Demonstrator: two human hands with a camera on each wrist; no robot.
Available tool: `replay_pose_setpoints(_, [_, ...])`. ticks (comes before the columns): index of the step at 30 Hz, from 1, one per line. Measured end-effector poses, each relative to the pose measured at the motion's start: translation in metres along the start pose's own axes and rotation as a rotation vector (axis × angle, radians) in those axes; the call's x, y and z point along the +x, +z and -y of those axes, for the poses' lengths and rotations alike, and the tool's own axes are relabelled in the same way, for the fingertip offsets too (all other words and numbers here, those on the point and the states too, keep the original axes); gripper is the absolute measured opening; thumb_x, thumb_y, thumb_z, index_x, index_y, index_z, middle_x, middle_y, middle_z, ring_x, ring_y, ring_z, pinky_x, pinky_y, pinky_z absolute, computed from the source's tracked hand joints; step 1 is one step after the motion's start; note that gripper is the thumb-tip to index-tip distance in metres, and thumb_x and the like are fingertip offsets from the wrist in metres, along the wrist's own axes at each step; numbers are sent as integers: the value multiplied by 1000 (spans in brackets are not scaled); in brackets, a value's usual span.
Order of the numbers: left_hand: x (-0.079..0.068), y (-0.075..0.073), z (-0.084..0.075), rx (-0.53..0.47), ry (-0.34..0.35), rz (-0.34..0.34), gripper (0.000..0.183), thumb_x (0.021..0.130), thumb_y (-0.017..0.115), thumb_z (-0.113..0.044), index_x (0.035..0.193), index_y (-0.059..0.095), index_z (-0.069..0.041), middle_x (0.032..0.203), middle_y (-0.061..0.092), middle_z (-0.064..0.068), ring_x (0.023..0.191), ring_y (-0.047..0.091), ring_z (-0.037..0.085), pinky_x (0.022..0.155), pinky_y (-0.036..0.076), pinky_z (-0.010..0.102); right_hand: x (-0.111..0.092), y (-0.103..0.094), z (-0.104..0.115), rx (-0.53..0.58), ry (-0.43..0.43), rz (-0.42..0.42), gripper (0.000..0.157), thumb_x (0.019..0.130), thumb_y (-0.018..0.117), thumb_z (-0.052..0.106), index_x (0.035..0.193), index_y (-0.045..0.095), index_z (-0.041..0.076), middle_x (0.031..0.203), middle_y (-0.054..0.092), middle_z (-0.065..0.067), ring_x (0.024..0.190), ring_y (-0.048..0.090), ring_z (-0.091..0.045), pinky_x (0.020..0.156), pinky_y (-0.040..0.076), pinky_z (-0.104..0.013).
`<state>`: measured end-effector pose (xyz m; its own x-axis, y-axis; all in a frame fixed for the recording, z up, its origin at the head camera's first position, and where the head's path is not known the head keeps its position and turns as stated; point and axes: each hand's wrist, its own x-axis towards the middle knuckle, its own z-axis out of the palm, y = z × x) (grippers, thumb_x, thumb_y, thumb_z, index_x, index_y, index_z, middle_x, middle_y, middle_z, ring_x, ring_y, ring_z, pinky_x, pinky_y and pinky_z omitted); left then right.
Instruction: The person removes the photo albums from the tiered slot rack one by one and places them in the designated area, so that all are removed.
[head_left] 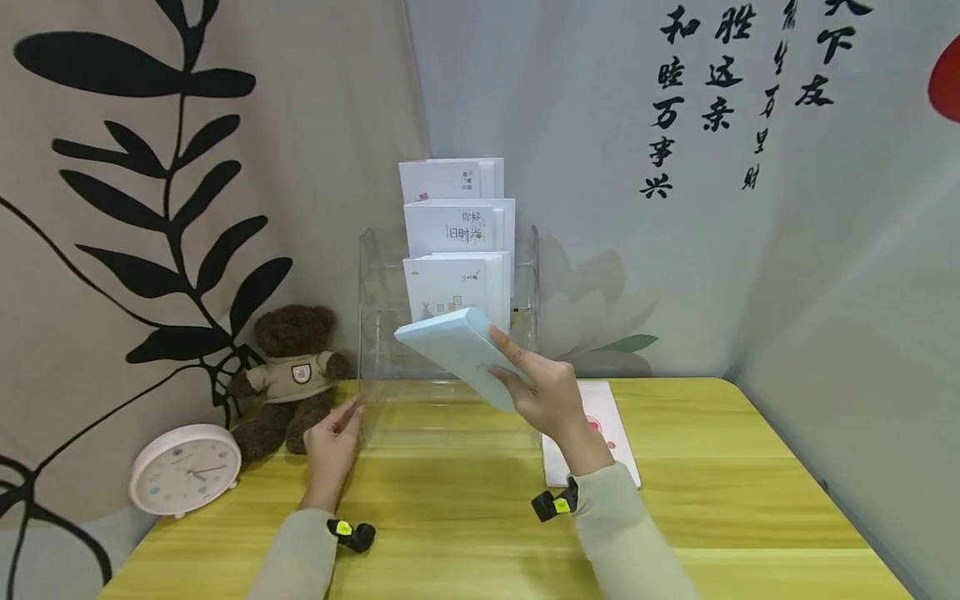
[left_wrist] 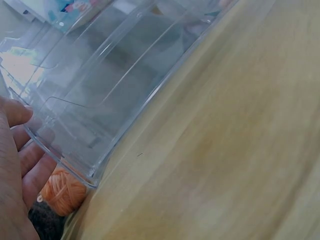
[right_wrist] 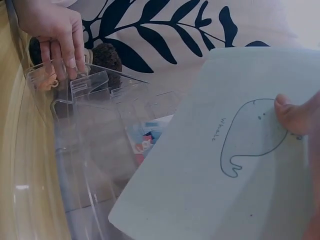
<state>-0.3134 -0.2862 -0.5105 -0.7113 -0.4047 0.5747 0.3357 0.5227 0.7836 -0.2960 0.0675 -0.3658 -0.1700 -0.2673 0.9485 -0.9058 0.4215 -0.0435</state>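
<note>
My right hand (head_left: 553, 396) grips a light blue notebook (head_left: 457, 350), thumb on its cover. In the right wrist view that notebook (right_wrist: 200, 190) shows a line drawing of a whale and the word "Whale". It is tilted in front of the clear tiered display rack (head_left: 382, 392), hiding part of the lowest tier. My left hand (head_left: 332, 454) holds the rack's left side edge; in the left wrist view the thumb of the left hand (left_wrist: 12, 150) lies at one side of the clear panel (left_wrist: 75, 135) and the fingers at the other. White-covered books (head_left: 453, 283) stand in the rack's tiers.
A white notebook (head_left: 618, 417) with pink marks lies on the wooden table (head_left: 712, 500), right of the rack. Left of the rack are a brown teddy bear (head_left: 288, 383) and a pinkish round clock (head_left: 185, 469). An orange yarn ball (left_wrist: 65, 192) lies by the rack's left side.
</note>
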Motion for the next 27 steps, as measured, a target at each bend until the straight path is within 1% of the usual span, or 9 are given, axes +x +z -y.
replay_pose_setpoints(2, [0,1,0,-11,5,-2,27,94,75,-26,119,77,-16,107,76,2,85,63,-14,70,50,6,2,-4,0,17,4,1,77,82,83,9,150,51,26,118,72,-12,86,74,-21,60,59,-33])
replay_pose_setpoints(4, [0,1,-1,-14,4,-1,28,94,75,-27,119,77,-17,108,76,2,86,64,-14,70,50,6,4,-8,0,38,4,-7,76,82,83,8,149,52,24,117,72,-13,81,74,-19,57,57,-32])
replay_pose_setpoints(6, [0,1,-3,-13,2,5,28,94,74,-27,120,77,-17,109,76,2,87,64,-13,71,50,6,6,-12,0,60,5,-24,75,81,83,6,148,54,21,116,73,-13,81,74,-20,58,57,-32])
replay_pose_setpoints(9, [-1,0,-4,-3,-13,13,29,95,74,-28,121,76,-17,110,76,3,87,64,-13,72,49,6,7,-18,-2,76,6,-47,78,79,84,2,148,54,20,115,73,-13,78,73,-19,60,58,-33])
replay_pose_setpoints(15, [-2,-1,-7,8,-41,31,31,95,73,-31,123,75,-19,111,75,1,88,63,-13,72,48,5,7,-35,-9,109,1,-86,83,72,85,-5,147,55,15,118,71,-16,91,74,-30,71,61,-42])
replay_pose_setpoints(17, [-1,0,-7,0,-34,33,31,95,73,-32,123,75,-18,111,75,2,88,63,-13,73,49,5,6,-42,-13,105,9,-100,82,71,85,-5,146,56,13,121,70,-17,92,74,-31,72,61,-44])
replay_pose_setpoints(21, [1,1,-6,-10,-25,27,31,95,73,-32,122,76,-17,110,75,3,88,64,-12,72,49,6,4,-58,-21,74,47,-121,83,70,86,-6,145,56,11,118,71,-17,92,74,-32,73,61,-47])
replay_pose_setpoints(24, [1,1,-6,-15,-27,17,29,94,74,-30,120,77,-18,108,76,4,86,64,-13,71,50,6,1,-69,-26,44,78,-127,84,70,86,-7,146,56,13,114,73,-16,92,74,-31,74,61,-45])
replay_pose_setpoints(27, [1,1,-5,-18,-19,14,28,94,74,-29,120,77,-18,107,76,5,85,64,-13,70,50,6,-3,-79,-31,16,108,-130,86,70,86,-8,147,55,14,109,74,-17,90,74,-32,78,61,-36])
